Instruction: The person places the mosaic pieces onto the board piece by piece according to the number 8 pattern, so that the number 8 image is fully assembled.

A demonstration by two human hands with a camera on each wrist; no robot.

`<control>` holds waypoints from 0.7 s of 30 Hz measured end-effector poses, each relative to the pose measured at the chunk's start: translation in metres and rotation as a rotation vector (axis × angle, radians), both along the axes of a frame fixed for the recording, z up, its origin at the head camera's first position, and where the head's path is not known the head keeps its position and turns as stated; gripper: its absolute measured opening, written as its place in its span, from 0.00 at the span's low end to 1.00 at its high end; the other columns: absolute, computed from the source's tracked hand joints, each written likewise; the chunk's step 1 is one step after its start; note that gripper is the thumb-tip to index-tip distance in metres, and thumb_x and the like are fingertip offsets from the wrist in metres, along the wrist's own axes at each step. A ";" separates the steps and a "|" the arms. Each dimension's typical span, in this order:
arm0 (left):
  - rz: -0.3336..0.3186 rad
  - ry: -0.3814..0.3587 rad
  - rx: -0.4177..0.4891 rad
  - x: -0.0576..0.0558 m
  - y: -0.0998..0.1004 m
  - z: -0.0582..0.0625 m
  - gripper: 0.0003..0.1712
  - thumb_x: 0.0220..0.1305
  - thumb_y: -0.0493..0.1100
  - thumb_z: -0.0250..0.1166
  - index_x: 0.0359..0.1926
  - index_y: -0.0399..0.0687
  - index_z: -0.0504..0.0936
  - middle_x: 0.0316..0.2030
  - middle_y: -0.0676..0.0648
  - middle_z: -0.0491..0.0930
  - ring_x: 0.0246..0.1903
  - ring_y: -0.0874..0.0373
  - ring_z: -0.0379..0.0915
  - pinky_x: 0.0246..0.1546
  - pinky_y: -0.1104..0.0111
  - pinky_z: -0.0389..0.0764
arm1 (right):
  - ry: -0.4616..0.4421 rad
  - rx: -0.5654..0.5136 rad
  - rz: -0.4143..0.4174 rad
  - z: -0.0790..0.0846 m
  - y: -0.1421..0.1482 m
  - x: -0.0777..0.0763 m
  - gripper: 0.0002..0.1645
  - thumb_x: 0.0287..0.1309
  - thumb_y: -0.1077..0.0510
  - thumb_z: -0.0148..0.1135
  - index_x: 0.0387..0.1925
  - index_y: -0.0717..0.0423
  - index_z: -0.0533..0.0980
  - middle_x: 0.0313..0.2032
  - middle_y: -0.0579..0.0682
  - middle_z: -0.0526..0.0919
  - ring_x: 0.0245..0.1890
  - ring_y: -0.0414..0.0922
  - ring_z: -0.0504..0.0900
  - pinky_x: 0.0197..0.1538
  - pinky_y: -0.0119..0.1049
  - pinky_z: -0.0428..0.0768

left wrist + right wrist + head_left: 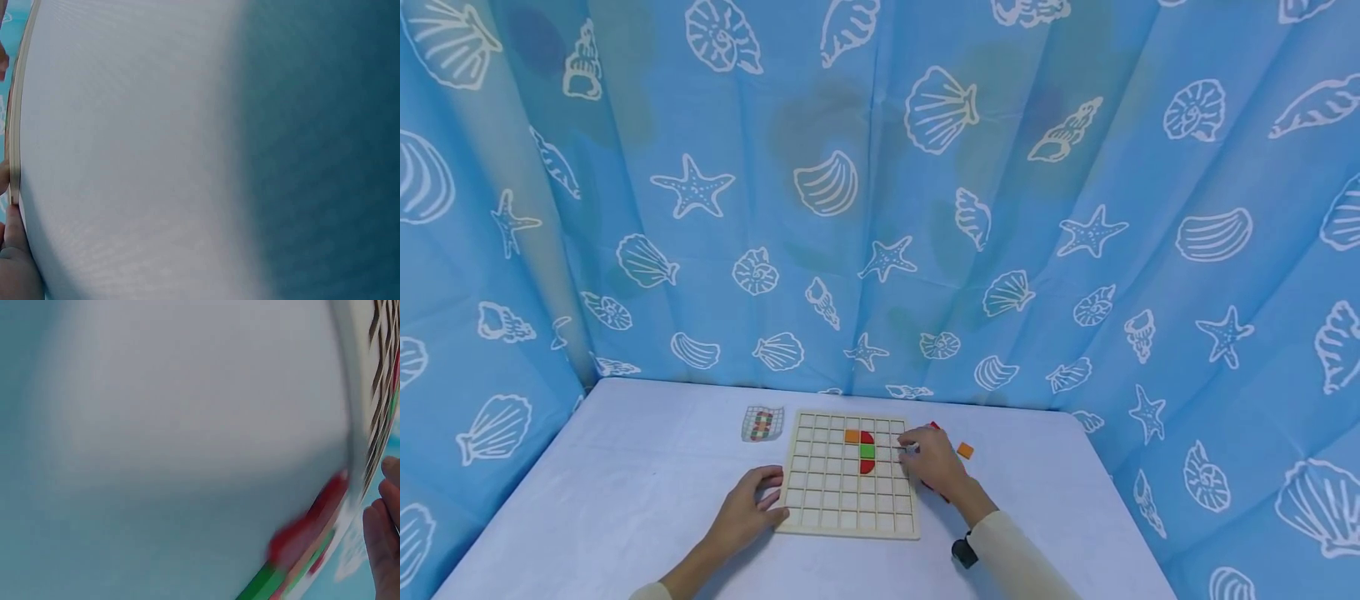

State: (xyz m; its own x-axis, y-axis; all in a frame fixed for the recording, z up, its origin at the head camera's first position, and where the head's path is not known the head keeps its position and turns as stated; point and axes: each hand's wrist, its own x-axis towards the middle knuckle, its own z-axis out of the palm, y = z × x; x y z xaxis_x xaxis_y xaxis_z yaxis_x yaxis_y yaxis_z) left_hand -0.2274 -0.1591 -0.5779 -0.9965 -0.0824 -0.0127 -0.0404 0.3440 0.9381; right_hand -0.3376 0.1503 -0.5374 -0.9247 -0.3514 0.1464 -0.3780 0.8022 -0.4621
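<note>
A wooden grid board (820, 498) lies on the white table. Set in its squares are an orange square tile (852, 436), a green square tile (868, 451) and two red rounded tiles, one red tile (867, 467) below the green. My left hand (741, 512) holds the board's left edge near the front corner, thumb at the corner; fingertips (15, 225) also show against the board's edge in the left wrist view. Over the board's right edge is my right hand (936, 458), thumb and fingers apart with no tile visible between them.
Left of the board lies a small pattern card (763, 423) with a coloured grid. An orange tile (966, 450) sits right of my right hand, and loose red and green tiles (300, 540) lie partly hidden beneath it. A blue shell-print curtain (880, 208) surrounds the table.
</note>
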 end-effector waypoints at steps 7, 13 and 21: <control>-0.005 0.008 0.008 0.000 -0.001 -0.001 0.37 0.45 0.25 0.72 0.60 0.34 0.71 0.54 0.41 0.73 0.56 0.45 0.72 0.53 0.73 0.82 | -0.071 -0.024 -0.244 -0.006 0.053 -0.014 0.24 0.50 0.60 0.74 0.52 0.54 0.81 0.49 0.52 0.81 0.49 0.50 0.76 0.48 0.43 0.88; -0.007 0.012 0.001 -0.001 -0.001 -0.002 0.37 0.45 0.25 0.73 0.60 0.34 0.71 0.54 0.41 0.73 0.56 0.46 0.72 0.54 0.74 0.81 | -0.056 -0.038 -0.300 -0.015 0.087 -0.019 0.22 0.52 0.62 0.72 0.51 0.58 0.80 0.48 0.54 0.82 0.51 0.52 0.77 0.55 0.48 0.85; -0.010 0.000 0.013 0.001 0.001 0.000 0.37 0.46 0.25 0.72 0.60 0.34 0.71 0.54 0.42 0.73 0.56 0.46 0.71 0.53 0.74 0.81 | -0.118 -0.105 -0.307 -0.015 0.098 -0.017 0.20 0.53 0.65 0.70 0.50 0.58 0.82 0.46 0.53 0.83 0.48 0.51 0.78 0.52 0.47 0.87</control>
